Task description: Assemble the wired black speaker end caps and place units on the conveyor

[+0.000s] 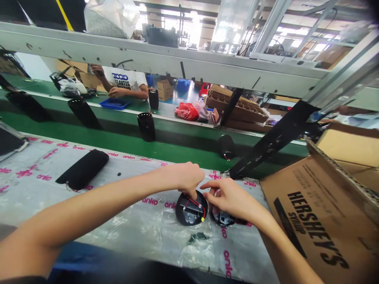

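Observation:
My left hand (185, 177) is curled closed over the top edge of a round black disc (191, 209) that has red wires and a yellow connector on it. My right hand (229, 197) pinches at the gap between that disc and a second round black part (222, 218), which lies mostly hidden under its fingers. Both parts rest on a clear plastic sheet (142, 225) printed with pink "anko" lettering. A small dark green piece (197, 237) lies just in front of the disc.
A black fabric cylinder (83, 169) lies on the sheet at left. A Hershey's cardboard box (322, 221) stands at right. Black cylinders (146, 126) stand on the green conveyor (118, 140) behind. A person in a white shirt (124, 81) works across it.

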{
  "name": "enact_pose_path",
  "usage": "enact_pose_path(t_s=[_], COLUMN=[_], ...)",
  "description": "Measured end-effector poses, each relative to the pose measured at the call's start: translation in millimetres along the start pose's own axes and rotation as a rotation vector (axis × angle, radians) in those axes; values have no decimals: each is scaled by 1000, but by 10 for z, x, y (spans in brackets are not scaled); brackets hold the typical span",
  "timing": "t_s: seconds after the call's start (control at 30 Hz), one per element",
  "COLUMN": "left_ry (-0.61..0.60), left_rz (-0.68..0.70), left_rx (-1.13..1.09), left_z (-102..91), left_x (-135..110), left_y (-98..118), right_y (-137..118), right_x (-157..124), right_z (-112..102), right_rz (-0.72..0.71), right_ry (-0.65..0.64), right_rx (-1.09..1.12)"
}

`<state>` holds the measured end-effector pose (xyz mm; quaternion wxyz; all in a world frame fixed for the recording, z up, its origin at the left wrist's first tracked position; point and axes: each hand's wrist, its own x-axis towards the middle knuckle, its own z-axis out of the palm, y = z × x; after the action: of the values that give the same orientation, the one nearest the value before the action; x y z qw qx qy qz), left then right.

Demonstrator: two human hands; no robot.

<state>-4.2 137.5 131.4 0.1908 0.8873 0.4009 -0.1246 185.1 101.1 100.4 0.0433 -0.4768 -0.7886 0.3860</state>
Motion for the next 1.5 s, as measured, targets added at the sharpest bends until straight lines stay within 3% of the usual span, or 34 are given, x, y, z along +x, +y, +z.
enact_pose_path(t_s=[0.13, 0.57, 0.67, 0.8, 0.87, 0.97, 1.1, 1.23, 1.33, 1.4, 1.5], left_ry=[-24, 20, 68, 325, 434, 493, 506, 424, 348, 389, 595], left_rz=[16, 206, 193, 211, 206, 210, 228, 126, 193, 256, 297], left_rx=[27, -52, -83, -75, -14, 19, -205, -473, -587, -572, -579], left_z=[-21, -15, 18, 227, 376, 567, 678, 668, 684, 763, 992], left_x=[60, 91, -111, -530, -654, -664, -564, -618, -691, -687, -600], left_y=[15, -107, -167, -175, -150, -86, 37, 87, 24, -26, -32], right_y=[-49, -62, 157, 689, 958, 1240, 1365, 1303, 1192, 1107, 996], right_x=[-28, -43, -174, -459, -560, -571, -467, -535, -626, -637, -588], right_z=[88, 205, 144, 150, 281, 571, 775, 679, 652, 713, 895], right_rz=[35, 67, 52, 63, 126, 167, 96, 79, -17, -65, -81], right_ry=[-81, -36, -39, 203, 176, 86, 202, 277, 302, 307, 310], right_rx=[52, 105, 188, 95, 29, 6, -18, 313, 674, 793, 864])
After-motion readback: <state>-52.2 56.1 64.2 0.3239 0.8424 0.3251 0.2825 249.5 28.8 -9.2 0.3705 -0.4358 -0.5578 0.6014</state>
